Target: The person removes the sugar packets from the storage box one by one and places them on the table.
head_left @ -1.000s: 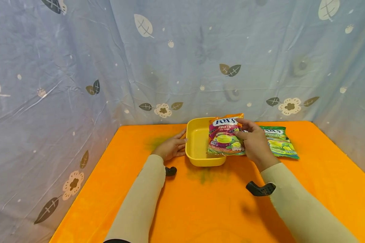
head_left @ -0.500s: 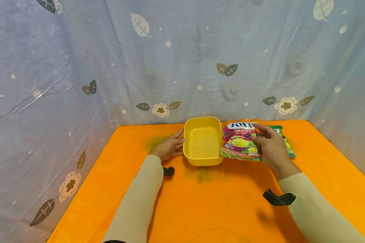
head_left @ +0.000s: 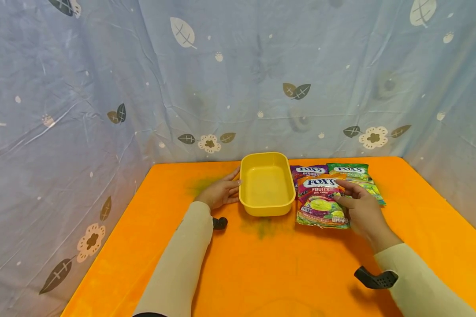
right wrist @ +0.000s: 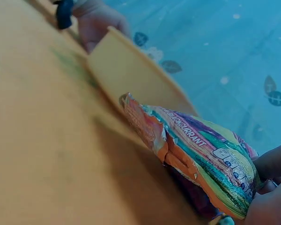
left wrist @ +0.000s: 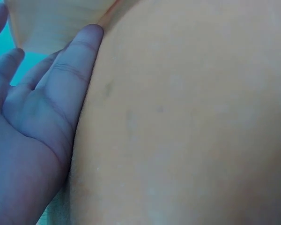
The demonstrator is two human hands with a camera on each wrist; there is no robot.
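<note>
My right hand (head_left: 362,209) pinches the right edge of an orange and purple Fox's Fruits candy bag (head_left: 321,202). In the right wrist view the candy bag (right wrist: 201,154) is raised above the table, its shadow below it. A yellow plastic tub (head_left: 266,187) stands just left of the bag with nothing inside. Against the tub's left wall lie the straight fingers of my left hand (head_left: 220,193); the left wrist view shows this hand (left wrist: 42,108) with its fingertips at the tub (left wrist: 56,23).
Behind the held bag lie a purple Fox's Berries bag (head_left: 308,170) and a green Fox's bag (head_left: 355,171). They rest on the orange table (head_left: 262,273) near its back edge. A patterned blue-grey curtain (head_left: 238,79) hangs behind and at both sides.
My right hand has carried the Fruits bag from over the tub to the right and nearer to me. The purple Berries bag now shows behind it. The left hand stays at the tub.
</note>
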